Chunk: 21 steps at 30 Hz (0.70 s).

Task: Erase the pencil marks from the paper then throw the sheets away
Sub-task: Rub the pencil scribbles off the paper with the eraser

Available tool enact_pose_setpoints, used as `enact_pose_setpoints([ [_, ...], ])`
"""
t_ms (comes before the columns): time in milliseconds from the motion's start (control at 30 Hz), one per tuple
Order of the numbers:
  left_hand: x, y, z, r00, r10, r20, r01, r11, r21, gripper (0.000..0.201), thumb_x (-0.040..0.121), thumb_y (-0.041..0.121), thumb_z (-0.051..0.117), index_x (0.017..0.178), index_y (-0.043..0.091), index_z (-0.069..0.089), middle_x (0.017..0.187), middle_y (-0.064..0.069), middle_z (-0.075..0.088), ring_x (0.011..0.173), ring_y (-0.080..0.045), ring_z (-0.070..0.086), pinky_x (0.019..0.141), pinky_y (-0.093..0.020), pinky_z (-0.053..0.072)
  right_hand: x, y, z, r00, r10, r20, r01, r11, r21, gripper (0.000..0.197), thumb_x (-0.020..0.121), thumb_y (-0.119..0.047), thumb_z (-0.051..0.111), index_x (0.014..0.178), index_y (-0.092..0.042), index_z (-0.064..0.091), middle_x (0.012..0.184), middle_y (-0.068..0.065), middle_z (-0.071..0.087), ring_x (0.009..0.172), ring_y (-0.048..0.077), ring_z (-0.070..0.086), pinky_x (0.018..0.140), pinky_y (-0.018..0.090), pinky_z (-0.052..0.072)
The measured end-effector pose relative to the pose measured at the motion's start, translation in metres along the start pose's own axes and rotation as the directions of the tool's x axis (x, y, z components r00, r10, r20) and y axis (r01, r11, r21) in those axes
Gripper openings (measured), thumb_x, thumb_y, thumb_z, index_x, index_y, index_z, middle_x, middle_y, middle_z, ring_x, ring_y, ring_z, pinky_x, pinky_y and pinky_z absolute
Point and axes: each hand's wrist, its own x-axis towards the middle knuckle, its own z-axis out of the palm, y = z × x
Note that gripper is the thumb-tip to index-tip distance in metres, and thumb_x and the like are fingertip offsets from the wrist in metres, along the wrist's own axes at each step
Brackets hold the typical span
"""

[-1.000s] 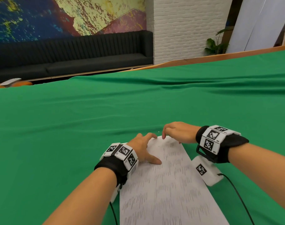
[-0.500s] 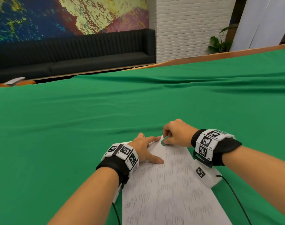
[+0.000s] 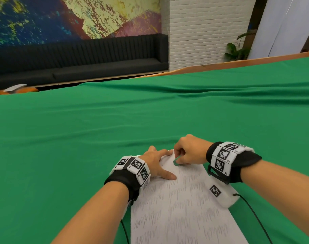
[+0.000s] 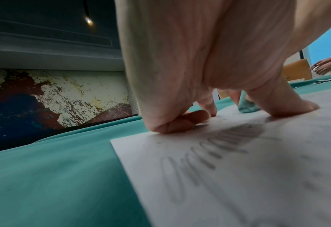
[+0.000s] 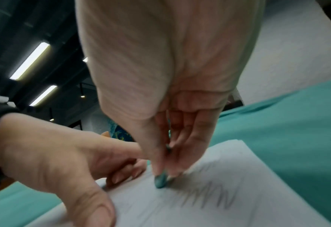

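While paper (image 3: 182, 199) is pinned flat by left hand (image 3: 154, 163), eraser (image 3: 175, 162) is pinched in right hand (image 3: 189, 150) at far edge; pencil marks (image 3: 176, 208) lie nearward

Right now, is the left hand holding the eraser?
No, the left hand presses flat on the paper while the right hand pinches the green eraser.

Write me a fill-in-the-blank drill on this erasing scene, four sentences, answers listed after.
1. The right hand pinches a small ____ eraser against the paper.
2. The left hand presses flat on the ____ to keep it from sliding.
3. The sheet lies on a ____ tablecloth.
4. The rows nearer the person are covered with grey ____ marks.

Missing words: green; paper; green; pencil
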Motion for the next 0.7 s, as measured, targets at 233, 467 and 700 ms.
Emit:
enact_pose_setpoints([
  [233,-0.002,0.0007,-0.0003,1.0,-0.001,-0.005,0.001,1.0,0.001,0.092,0.076,0.058,0.075,0.151,0.044,0.023,0.128,-0.004,0.034,0.122,-0.024,0.049,0.085,-0.028,0.036,0.0016,0.0039,0.0023,1.0,0.024,0.011,-0.023,0.997,-0.075,0.02,0.086,-0.025,0.064,0.072,-0.02,0.05,0.068,-0.003,0.053,0.066,0.02,0.051,0.059,0.03,0.041],
  [467,-0.0027,0.0003,-0.0008,1.0,-0.007,0.007,0.007,1.0,0.003,0.092,0.075,0.06,0.075,0.15,0.044,0.024,0.128,-0.004,0.034,0.123,-0.026,0.048,0.088,-0.03,0.037,0.0017,0.0046,0.0021,1.0,0.02,0.01,-0.02,0.999,-0.027,0.019,0.085,-0.02,0.064,0.072,-0.018,0.05,0.067,-0.003,0.051,0.066,0.02,0.048,0.055,0.03,0.035],
  [700,-0.0041,0.0022,-0.0007,1.0,-0.01,0.006,0.01,1.0,0.011,0.091,0.076,0.059,0.075,0.15,0.044,0.024,0.129,-0.005,0.035,0.122,-0.026,0.048,0.09,-0.032,0.038,0.0007,0.0061,-0.001,0.999,0.038,-0.01,-0.039,0.997,-0.069,0.015,0.086,-0.02,0.063,0.077,-0.015,0.052,0.068,-0.003,0.05,0.066,0.02,0.047,0.052,0.028,0.033],
])
